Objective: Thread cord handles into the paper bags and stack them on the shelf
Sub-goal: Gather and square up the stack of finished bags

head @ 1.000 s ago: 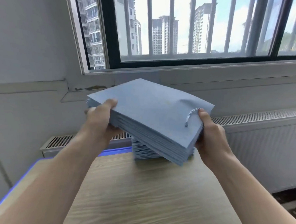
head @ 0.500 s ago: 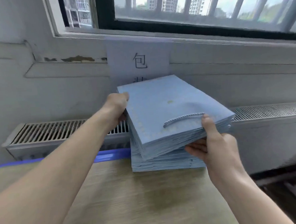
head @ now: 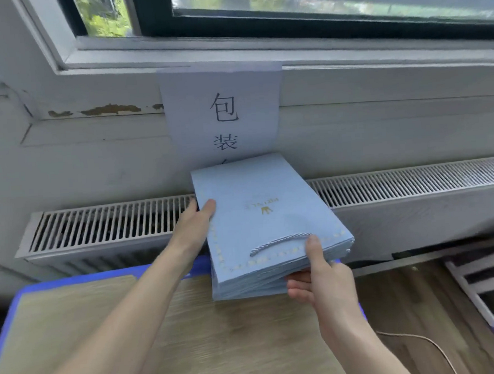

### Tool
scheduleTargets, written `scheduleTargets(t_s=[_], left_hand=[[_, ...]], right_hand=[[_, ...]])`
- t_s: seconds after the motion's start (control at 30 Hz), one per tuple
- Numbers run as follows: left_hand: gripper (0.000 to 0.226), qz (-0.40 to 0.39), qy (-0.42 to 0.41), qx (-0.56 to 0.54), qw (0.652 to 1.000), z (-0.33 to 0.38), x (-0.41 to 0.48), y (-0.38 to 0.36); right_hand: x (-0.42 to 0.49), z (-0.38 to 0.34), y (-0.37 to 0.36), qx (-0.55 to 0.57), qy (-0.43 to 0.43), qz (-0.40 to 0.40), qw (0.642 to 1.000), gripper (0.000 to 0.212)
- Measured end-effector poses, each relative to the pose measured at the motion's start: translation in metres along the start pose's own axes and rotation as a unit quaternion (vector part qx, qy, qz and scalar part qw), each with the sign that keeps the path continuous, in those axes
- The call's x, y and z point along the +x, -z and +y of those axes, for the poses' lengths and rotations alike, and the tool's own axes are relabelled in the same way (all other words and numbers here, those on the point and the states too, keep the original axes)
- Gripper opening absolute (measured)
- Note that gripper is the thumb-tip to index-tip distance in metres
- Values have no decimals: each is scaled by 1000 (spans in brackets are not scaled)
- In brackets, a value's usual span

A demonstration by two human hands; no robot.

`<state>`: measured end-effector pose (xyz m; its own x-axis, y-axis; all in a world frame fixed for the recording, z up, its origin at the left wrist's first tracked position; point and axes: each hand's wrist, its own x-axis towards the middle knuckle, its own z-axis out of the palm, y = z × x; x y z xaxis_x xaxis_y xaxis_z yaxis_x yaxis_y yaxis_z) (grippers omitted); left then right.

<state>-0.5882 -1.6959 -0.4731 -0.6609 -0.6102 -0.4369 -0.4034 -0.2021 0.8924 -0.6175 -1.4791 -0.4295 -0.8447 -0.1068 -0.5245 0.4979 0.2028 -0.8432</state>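
Observation:
A pile of flat light-blue paper bags [head: 259,215] with gold trim sits at the far edge of the wooden table [head: 221,347], against the radiator. The top bag shows a gold crown logo and a grey-white cord handle [head: 281,240] lying across its near end. My left hand [head: 197,223] grips the pile's left edge, thumb on top. My right hand [head: 318,280] holds the near right corner, thumb pressed on top beside the cord, fingers curled underneath the upper bags. The upper bundle rests on the lower bags, slightly fanned at the near edge.
A white slatted radiator [head: 112,224] runs behind the table under the window sill. A paper sign [head: 224,116] with printed characters hangs on the wall above the pile. The table has a blue border [head: 13,316]. A white rack [head: 477,285] and a thin cord lie on the floor at right.
Both hands carried the bundle of bags forward and down onto the pile by the radiator. The view tilted down and moved closer.

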Motion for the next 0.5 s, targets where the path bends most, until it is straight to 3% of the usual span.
scheduleTargets(t_s=[0.1,0.23,0.37,0.43,0.5], left_hand=[[24,-11,4,-32,999,7,8,-4],[36,-33,29,-39,998,18,22,-8],[41,-52,50,-53,996,22,26,-8],[36,-51,61,-90,993,21,29,-7],[38,-42,72,-93,992,17,29,-6]], right_hand=[[-1,-11,-3,-6,-56,-14,998,49],[4,-25,-2,-65,-131,-82,986,70],[6,-62,32,-233,-192,-217,928,93],[22,-88,50,-275,-142,-180,934,87],[55,-105,56,-246,-86,-77,962,78]])
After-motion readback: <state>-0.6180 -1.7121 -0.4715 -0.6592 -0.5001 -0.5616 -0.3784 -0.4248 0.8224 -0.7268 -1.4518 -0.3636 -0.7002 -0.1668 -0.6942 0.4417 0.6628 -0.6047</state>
